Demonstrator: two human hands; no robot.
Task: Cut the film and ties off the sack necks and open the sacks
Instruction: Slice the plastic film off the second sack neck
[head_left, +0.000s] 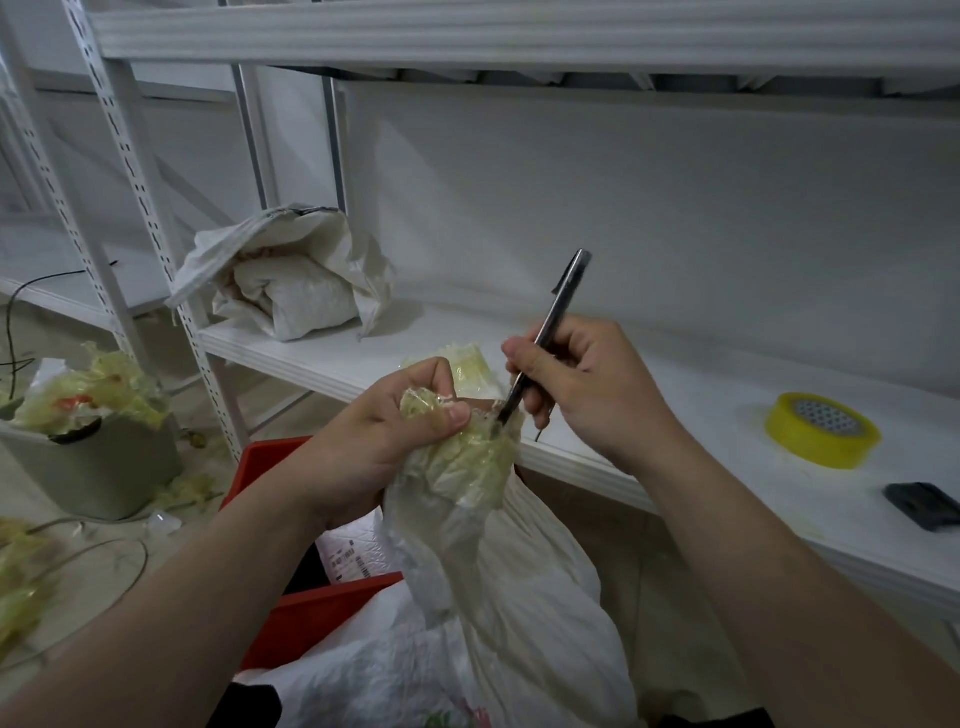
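Head view: left hand (384, 441) grips sack neck (467, 457); right hand (587, 395) pinches knife (545, 332).

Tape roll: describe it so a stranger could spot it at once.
Start at the white shelf on the right. Near its right end the tape roll lies flat, beyond a small black object. It is the only bright yellow ring there.

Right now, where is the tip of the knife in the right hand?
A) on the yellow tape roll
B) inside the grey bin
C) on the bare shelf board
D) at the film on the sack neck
D: the right hand holds the knife with its tip at the film that the left hand grips.
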